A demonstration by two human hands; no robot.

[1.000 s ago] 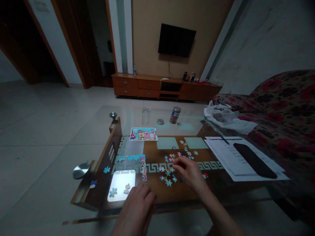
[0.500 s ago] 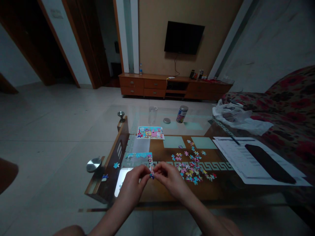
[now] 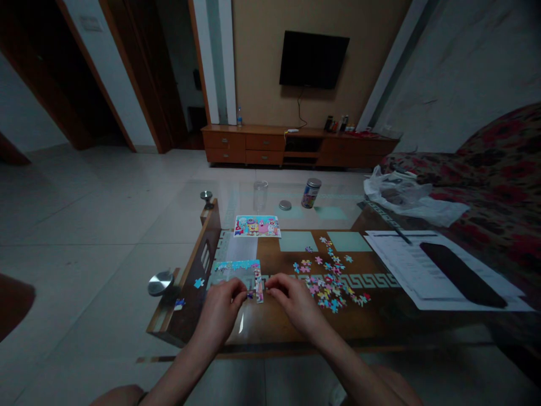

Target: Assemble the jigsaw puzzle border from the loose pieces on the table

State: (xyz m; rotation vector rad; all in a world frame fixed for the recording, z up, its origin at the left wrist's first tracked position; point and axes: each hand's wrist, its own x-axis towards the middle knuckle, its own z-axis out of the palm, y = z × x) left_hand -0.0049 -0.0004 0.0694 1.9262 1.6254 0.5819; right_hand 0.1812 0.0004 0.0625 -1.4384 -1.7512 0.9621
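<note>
My left hand (image 3: pixel 222 301) pinches a small dark blue and purple puzzle piece (image 3: pixel 250 294) between thumb and fingertips, just left of the joined strip. The joined puzzle border (image 3: pixel 239 265) runs along a blue top row and turns down a right-hand column (image 3: pixel 258 285). On the right of that column, my right hand (image 3: pixel 293 301) has its thumb and index finger slightly apart, with nothing visible between them. Loose puzzle pieces (image 3: pixel 333 285) lie in a pile to the right. Behind the border lies the cartoon picture card (image 3: pixel 257 226).
The glass table carries a clear cup (image 3: pixel 260 194), a round lid (image 3: pixel 285 205) and a printed can (image 3: pixel 311 193). Papers (image 3: pixel 406 265) with a dark phone-like slab (image 3: pixel 462 274) and a plastic bag (image 3: pixel 409 197) are at right. Stray pieces (image 3: pixel 198 282) sit at left.
My hands have moved apart. The left hand has shifted slightly left with the small piece, and the right has let go of it. The lower end of the column now shows.
</note>
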